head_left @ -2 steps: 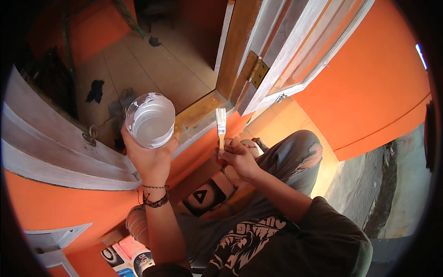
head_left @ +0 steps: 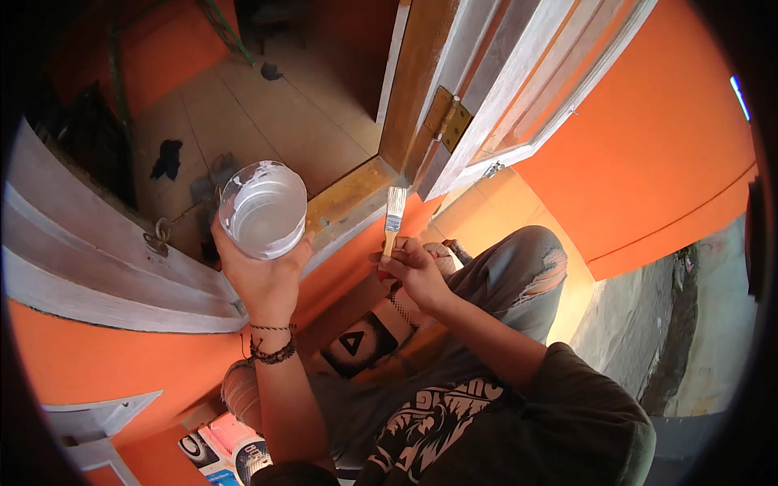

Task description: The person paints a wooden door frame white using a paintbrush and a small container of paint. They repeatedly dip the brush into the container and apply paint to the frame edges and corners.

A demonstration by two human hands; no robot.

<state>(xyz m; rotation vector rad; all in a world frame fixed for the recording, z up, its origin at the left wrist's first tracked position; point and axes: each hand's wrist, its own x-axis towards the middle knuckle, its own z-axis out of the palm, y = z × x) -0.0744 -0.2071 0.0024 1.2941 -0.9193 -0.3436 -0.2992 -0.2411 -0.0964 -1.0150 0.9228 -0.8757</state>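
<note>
My left hand is wrapped round a clear plastic tub with white paint in it and smears along its rim. In my right hand a small flat paintbrush is pinched by its wooden handle. Its bristles point up and are coated white. The brush stands to the right of the tub, apart from it, in front of the window sill. Part of the handle is hidden by my fingers.
A white-painted window sash swings out at the upper right on a brass hinge. Another white sash lies at the left, with a ring catch. Orange walls surround me. Boxes sit at the lower left.
The paintbrush has turned slightly in my right hand, its bristles shifting a little to the right and up. My left hand and the tub have hardly moved.
</note>
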